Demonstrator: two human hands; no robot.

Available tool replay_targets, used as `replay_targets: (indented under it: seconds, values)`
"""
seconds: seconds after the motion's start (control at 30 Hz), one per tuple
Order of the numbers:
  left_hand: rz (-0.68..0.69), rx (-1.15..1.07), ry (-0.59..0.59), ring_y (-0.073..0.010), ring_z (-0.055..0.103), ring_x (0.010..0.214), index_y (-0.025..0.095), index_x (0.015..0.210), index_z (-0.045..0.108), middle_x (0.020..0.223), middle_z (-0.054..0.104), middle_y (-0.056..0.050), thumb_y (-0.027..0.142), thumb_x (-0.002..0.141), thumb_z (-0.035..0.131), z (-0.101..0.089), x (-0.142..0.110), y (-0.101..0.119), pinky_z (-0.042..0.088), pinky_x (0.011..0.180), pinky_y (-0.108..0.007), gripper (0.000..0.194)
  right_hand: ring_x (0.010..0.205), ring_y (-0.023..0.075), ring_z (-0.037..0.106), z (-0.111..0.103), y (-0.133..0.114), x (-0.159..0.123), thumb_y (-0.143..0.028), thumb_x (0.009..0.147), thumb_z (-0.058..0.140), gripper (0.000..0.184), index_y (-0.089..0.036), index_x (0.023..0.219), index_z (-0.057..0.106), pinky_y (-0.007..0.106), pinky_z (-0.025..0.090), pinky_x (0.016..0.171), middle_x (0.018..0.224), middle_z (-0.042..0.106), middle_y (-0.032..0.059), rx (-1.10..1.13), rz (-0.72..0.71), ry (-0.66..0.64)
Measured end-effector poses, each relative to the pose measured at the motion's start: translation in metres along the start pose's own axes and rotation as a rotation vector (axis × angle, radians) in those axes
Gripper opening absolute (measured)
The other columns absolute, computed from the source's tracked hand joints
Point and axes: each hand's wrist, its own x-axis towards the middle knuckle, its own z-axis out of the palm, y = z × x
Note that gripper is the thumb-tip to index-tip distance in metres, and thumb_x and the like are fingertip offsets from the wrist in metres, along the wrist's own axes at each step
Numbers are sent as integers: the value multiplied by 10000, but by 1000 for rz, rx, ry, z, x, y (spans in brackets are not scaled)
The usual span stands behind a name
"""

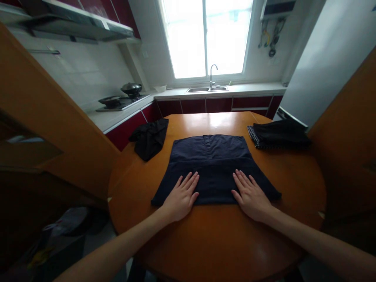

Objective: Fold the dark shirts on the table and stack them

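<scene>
Left hand (180,199) and right hand (252,197) flat, palms down, fingers slightly spread, on folded navy cloth (210,169), mid-counter (219,239), between crumpled black fabric (151,138) and folded black fabric (279,134). Range hood (94,29) marks: too small for me to read.

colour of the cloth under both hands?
Dark navy blue: the cloth shows no printed pattern. Best seen in the head view.

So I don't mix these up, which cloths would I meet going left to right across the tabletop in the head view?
Crumpled black cloth, flat dark blue cloth, folded black cloth.
</scene>
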Motion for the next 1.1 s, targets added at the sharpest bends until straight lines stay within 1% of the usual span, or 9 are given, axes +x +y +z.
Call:
replay_targets:
  seconds: [0.27,0.37,0.43,0.57,0.67,0.8,0.9,1.0,1.1]
  values:
    - [-225,65,41,-254,270,1500,194,1616,73,1623,284,-108,434,1070,262,4,-75,-48,270,1194,-493,627,1494,274,276,-1,64,-46,-516,1008,252,693,-109,1567,304,513,240,1207,1613,299,145,-65,162,5]
    - [-284,41,19,-270,297,1489,166,1611,140,1609,312,-130,460,1064,244,4,-88,-61,288,1182,-513,629,1495,288,268,-5,73,-48,-554,1002,232,729,-89,1556,324,528,229,1209,1604,317,158,-64,199,-14]
    - [-325,28,13,-291,298,1487,142,1603,180,1606,311,-152,501,1055,246,-3,-86,-69,284,1178,-535,659,1502,296,247,-15,74,-39,-570,1002,225,737,-94,1553,334,543,211,1211,1605,316,159,-61,213,18]
    - [-326,3,81,-295,234,1509,135,1595,211,1626,260,-158,518,1047,255,-29,-47,-73,229,1198,-542,670,1512,275,219,-40,62,1,-532,1024,217,682,-113,1542,361,517,211,1213,1619,293,143,-25,152,104]
    - [-230,-65,27,-276,221,1515,143,1582,255,1629,256,-151,476,1054,256,-37,1,-58,229,1202,-516,624,1508,272,236,-42,36,35,-480,1031,256,630,-115,1526,392,510,223,1208,1613,308,147,14,68,101]
    - [-49,-92,-108,-281,163,1527,86,1561,286,1635,210,-174,422,1043,299,-18,61,-15,213,1205,-505,618,1511,267,224,-15,-14,68,-311,1001,299,576,-82,1523,389,509,229,1201,1620,276,156,43,-63,17]
    - [42,-62,-97,-263,115,1536,56,1562,264,1641,178,-173,344,1025,305,3,86,14,157,1223,-482,611,1521,273,183,8,-43,80,-228,958,324,611,-27,1534,342,497,183,1216,1627,244,174,48,-71,-36]
    - [50,-27,-20,-243,107,1538,57,1562,270,1643,187,-157,325,1015,309,15,93,24,105,1238,-447,610,1529,270,145,19,-50,84,-265,974,314,621,-16,1542,316,498,119,1228,1633,217,171,55,-57,-62]
    - [36,-16,10,-220,133,1536,96,1572,265,1649,190,-123,358,1024,314,18,91,20,111,1242,-419,610,1531,254,143,19,-39,83,-380,998,313,641,-57,1551,319,494,128,1229,1641,201,137,75,-33,-78]
